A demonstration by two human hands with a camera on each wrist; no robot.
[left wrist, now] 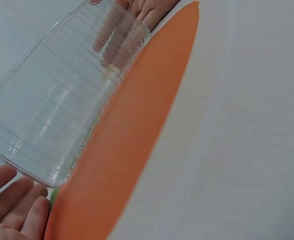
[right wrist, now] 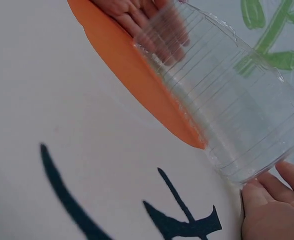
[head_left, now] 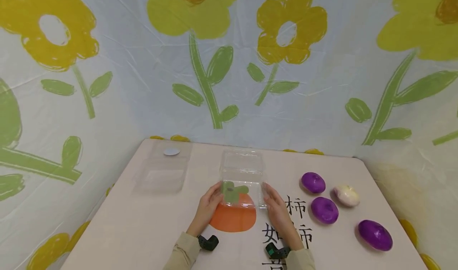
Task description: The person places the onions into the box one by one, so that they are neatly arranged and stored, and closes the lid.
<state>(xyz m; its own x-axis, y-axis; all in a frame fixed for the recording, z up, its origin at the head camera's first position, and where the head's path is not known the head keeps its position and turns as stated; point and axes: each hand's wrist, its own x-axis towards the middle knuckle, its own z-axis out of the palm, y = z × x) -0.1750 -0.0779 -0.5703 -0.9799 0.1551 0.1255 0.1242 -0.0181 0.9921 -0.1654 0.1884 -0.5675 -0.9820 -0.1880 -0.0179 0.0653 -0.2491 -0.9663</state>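
A clear plastic clamshell box (head_left: 243, 194) stands on the table with its lid (head_left: 242, 160) raised toward the back. Nothing lies inside its base. My left hand (head_left: 210, 202) is at the box's left side, and my right hand (head_left: 276, 204) is at its right side. In the left wrist view, the fingers (left wrist: 19, 200) of my left hand are loosely bent by the corner of the box. The fingers (right wrist: 274, 187) of my right hand touch the near corner in the right wrist view. Neither hand visibly wraps round the plastic.
Another open clear box (head_left: 161, 178) stands at the back left, with a white oval piece (head_left: 171, 151) at its lid. On the right lie several glossy purple round vegetables (head_left: 324, 210) and a whitish one (head_left: 346, 195). A flower-print cloth (head_left: 143, 63) hangs behind the table (head_left: 118, 230).
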